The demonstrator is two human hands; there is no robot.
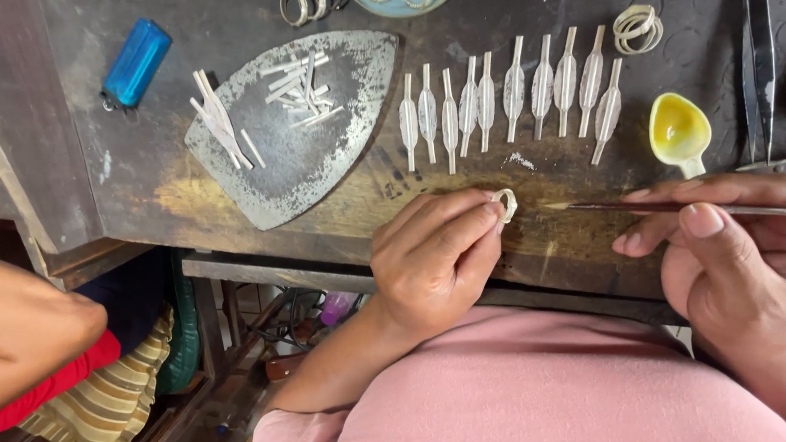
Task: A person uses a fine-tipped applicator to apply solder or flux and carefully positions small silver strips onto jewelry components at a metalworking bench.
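Observation:
My left hand point(434, 254) pinches a small silver ring-shaped piece point(505, 204) between thumb and fingertips, just above the front edge of the dark workbench point(144, 183). My right hand point(739, 254) holds a thin brush point(666, 206) pointed left, its tip a short way right of the ring. A row of several silver leaf-shaped pieces point(511, 96) lies on the bench beyond both hands. A small yellow spoon-like cup point(679, 131) sits just beyond my right hand.
A worn metal plate point(319, 153) shaped like an iron's sole carries several short silver strips point(300, 85). A blue lighter point(136, 62) lies far left. Wire rings point(637, 27) and tweezers point(759, 55) lie at the far right. Another person's arm point(26, 325) enters at left.

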